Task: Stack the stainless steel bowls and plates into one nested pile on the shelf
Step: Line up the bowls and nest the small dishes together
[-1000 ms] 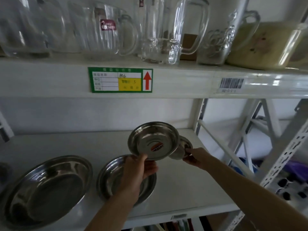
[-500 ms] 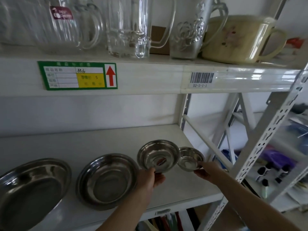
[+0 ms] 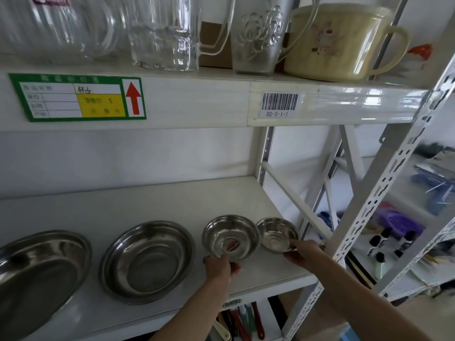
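Four stainless steel dishes sit in a row on the white shelf [image 3: 138, 200]. A large plate [image 3: 34, 274] lies at the far left, a medium plate [image 3: 147, 260] beside it. My left hand [image 3: 220, 268] grips the near rim of a small bowl [image 3: 230, 236] with a red sticker inside, tilted toward me. My right hand [image 3: 304, 252] pinches the near rim of the smallest bowl [image 3: 277, 233], just right of the small bowl and almost touching it. Both bowls are low, at or just above the shelf surface.
An upper shelf holds glass mugs [image 3: 162, 33] and a cream plastic cup [image 3: 342, 43]. A perforated white upright [image 3: 384, 193] stands right of my right arm. Utensil handles [image 3: 243, 321] hang below. Another rack with small bottles [image 3: 384, 242] is at right.
Both bowls have come down from raised positions to the shelf level, side by side. My view has shifted right, so the plates now sit further left.
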Demonstrator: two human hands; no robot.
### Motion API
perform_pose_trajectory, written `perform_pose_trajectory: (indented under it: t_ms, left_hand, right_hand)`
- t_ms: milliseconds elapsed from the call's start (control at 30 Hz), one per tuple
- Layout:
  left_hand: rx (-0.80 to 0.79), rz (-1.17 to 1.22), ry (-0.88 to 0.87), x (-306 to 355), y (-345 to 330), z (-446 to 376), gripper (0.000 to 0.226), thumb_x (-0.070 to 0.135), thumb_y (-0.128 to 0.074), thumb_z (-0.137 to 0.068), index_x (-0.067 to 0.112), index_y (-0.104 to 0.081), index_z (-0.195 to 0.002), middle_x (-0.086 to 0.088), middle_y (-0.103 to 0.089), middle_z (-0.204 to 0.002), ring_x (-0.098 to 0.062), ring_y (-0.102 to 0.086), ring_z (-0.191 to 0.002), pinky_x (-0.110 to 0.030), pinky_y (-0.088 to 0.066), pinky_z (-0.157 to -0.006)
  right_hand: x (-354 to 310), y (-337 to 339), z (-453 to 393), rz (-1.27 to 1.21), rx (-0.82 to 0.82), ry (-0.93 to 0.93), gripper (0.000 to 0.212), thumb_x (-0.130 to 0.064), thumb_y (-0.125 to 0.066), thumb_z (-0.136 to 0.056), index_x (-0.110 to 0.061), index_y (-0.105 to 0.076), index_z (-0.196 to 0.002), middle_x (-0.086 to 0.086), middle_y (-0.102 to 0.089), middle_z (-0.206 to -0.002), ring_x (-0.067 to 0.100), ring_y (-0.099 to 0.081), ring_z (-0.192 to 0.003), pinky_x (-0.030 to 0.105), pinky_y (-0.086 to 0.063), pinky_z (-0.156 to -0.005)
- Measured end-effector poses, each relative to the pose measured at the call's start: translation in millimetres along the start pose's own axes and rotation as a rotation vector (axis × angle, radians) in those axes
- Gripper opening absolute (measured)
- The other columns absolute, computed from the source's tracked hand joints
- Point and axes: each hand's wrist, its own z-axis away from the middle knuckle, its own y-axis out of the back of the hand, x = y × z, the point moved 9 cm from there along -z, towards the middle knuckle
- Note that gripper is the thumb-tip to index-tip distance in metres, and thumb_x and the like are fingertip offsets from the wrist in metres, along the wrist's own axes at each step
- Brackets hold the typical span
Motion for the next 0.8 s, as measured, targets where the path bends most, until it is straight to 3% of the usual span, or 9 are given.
perform_pose_trajectory:
  t_ms: [100,233,433,700,800]
  left_hand:
    - [0.018,0.004,-0.018,0,2,-3,0.041,0.000,-0.056,-0.091,0.005,-0.036,-0.127,-0.033,-0.056,-0.118,-0.031,-0.061,-0.076,-0.029,-0.055,-0.038]
    - [0.036,0.013,-0.027,1,6,-4,0.037,-0.001,-0.055,-0.092,0.004,-0.038,-0.124,-0.031,-0.057,-0.106,-0.028,-0.059,-0.067,-0.031,-0.056,-0.039]
    - [0.059,-0.058,-0.054,1,11,-7,0.037,0.002,-0.055,-0.092,-0.002,-0.041,-0.126,-0.033,-0.056,-0.120,-0.029,-0.062,-0.069,-0.033,-0.056,-0.039]
    - [0.025,-0.106,-0.065,3,14,-6,0.034,0.007,-0.053,-0.094,-0.005,-0.041,-0.124,-0.032,-0.061,-0.106,-0.027,-0.061,-0.068,-0.034,-0.058,-0.047]
    - [0.004,-0.100,-0.068,4,14,-4,0.038,0.012,-0.058,-0.092,-0.008,-0.043,-0.120,-0.032,-0.063,-0.099,-0.027,-0.062,-0.067,-0.033,-0.058,-0.045]
  right_hand:
    - [5,0,-4,0.004,0.003,-0.015,0.016,0.011,-0.057,-0.087,0.001,-0.050,-0.098,0.026,-0.058,-0.092,0.038,-0.060,-0.085,0.051,-0.055,-0.084]
    - [10,4,-7,-0.003,0.038,-0.030,0.015,0.009,-0.054,-0.090,0.000,-0.047,-0.082,0.025,-0.055,-0.086,0.036,-0.057,-0.075,0.051,-0.053,-0.081]
    - [13,9,-12,0.108,0.074,-0.009,0.014,0.006,-0.056,-0.089,0.001,-0.048,-0.079,0.027,-0.058,-0.084,0.040,-0.061,-0.076,0.056,-0.052,-0.092]
    - [10,16,-17,0.295,0.088,0.044,0.011,-0.009,-0.060,-0.091,0.000,-0.054,-0.088,0.029,-0.065,-0.098,0.042,-0.069,-0.085,0.055,-0.057,-0.084]
    - [3,19,-17,0.463,0.109,0.110,0.027,-0.022,-0.059,-0.092,0.001,-0.055,-0.104,0.025,-0.066,-0.094,0.037,-0.069,-0.083,0.050,-0.059,-0.081]
